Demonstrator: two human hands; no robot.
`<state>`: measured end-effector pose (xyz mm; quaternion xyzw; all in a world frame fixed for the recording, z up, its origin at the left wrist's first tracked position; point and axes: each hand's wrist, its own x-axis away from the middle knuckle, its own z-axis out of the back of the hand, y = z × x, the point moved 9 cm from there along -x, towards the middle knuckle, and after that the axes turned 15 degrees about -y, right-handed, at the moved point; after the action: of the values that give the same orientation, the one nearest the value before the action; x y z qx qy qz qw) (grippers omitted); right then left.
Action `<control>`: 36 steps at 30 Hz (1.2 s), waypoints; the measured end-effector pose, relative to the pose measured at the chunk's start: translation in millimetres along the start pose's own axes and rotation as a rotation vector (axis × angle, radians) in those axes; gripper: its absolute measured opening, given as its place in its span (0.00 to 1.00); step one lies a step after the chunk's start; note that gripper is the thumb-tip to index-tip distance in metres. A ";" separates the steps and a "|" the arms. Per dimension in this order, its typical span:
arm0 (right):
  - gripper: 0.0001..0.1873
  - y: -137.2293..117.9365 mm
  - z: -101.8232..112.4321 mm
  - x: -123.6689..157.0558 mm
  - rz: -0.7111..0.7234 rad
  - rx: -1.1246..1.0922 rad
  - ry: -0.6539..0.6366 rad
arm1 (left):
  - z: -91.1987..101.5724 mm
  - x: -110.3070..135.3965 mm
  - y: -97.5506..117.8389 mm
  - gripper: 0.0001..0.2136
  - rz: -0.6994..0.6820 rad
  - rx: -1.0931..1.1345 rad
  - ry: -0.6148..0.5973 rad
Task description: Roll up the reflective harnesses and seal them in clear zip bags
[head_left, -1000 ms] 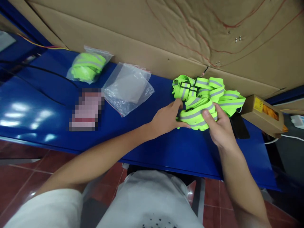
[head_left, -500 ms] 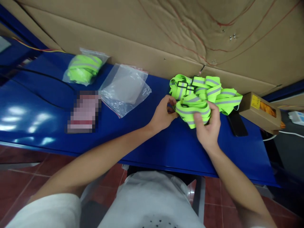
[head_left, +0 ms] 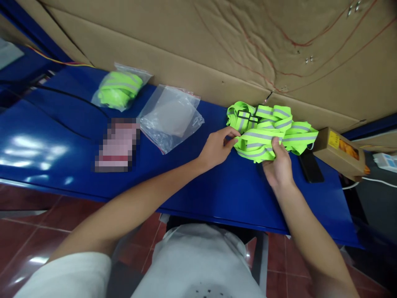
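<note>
Between my hands is a folded neon-yellow reflective strap (head_left: 256, 154) with grey stripes. My right hand (head_left: 280, 163) grips its right side, thumb on top and fingers underneath. My left hand (head_left: 218, 145) pinches the strap's left end between thumb and fingers. Right behind it lies a pile of similar reflective straps (head_left: 274, 116), bundled, with a black buckle (head_left: 247, 116) on the left bundle. The fingers under the held strap are hidden.
On the blue table (head_left: 192, 186), a bagged strap bundle (head_left: 119, 89) and clear plastic bags (head_left: 170, 116) lie left, near a blurred-out pink item (head_left: 118, 145). Rightward are a black phone (head_left: 311, 167) and a cardboard box (head_left: 338, 151). A cardboard-covered wall (head_left: 186, 49) stands behind.
The strap's upper band now stretches between both hands, where it was bunched in a compact bundle. My right hand has shifted slightly right and turned palm more upward. The view has shifted slightly.
</note>
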<state>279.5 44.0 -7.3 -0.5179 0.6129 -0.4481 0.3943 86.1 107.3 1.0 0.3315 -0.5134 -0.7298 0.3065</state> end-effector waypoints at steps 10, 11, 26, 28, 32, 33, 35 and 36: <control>0.25 3.0 0.5 -0.4 -0.042 0.001 -0.008 | -15.7 -5.0 -19.9 0.04 0.112 0.566 -0.084; 0.26 2.2 -1.8 0.8 -0.042 0.015 -0.011 | -14.3 -3.3 -20.9 0.04 0.121 0.548 -0.062; 0.23 -30.4 -28.2 28.6 0.311 0.702 -0.028 | -54.4 9.0 -2.4 0.20 0.108 0.874 -0.209; 0.20 -27.2 -33.8 31.0 0.290 0.707 -0.052 | -58.6 12.9 2.8 0.30 0.073 0.841 -0.225; 0.17 -12.2 -39.8 33.6 0.196 0.650 -0.093 | -60.5 17.7 -1.3 0.38 0.068 0.758 -0.188; 0.17 -7.8 -39.4 34.0 0.164 0.611 -0.095 | -61.3 17.9 -2.1 0.38 0.069 0.749 -0.188; 0.18 -1.8 -38.5 35.8 0.114 0.551 -0.084 | -61.9 17.7 -2.4 0.37 0.066 0.727 -0.186; 0.18 -1.3 -38.3 37.6 0.105 0.543 -0.071 | -62.2 17.5 -1.6 0.37 0.062 0.715 -0.189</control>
<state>237.9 12.1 4.3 -0.3760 0.4823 -0.5564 0.5626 125.2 60.0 -19.2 0.3329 -0.7718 -0.5221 0.1447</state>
